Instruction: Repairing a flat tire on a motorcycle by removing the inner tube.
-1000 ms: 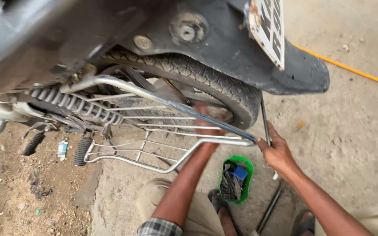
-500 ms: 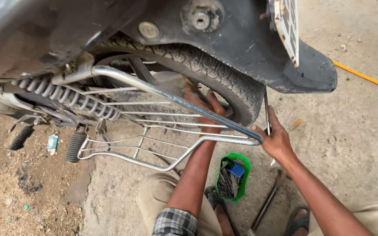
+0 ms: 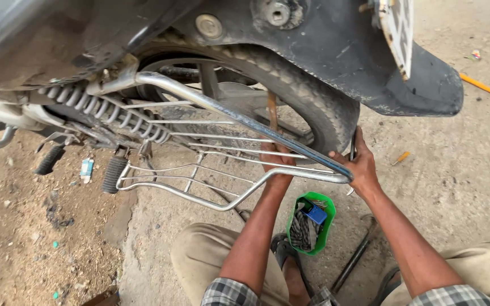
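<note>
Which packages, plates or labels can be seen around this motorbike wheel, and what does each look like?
Number plate: top right, on the black mudguard; pale rectangle with dark markings, seen edge-on.
Small wrapper: on the dirt at left, by the footpeg; white and blue, crumpled.
Small box: inside the green tub between the person's knees; blue, boxy.

Pretty basic work outfit here: a checked shirt in grey, white and dark lines, with the left sleeve and right sleeve both ending high up so the forearms are bare. Khaki trousers cover both legs, a bit dusty looking. Dark sandal on one foot, and both hands are bare, no gloves.
</note>
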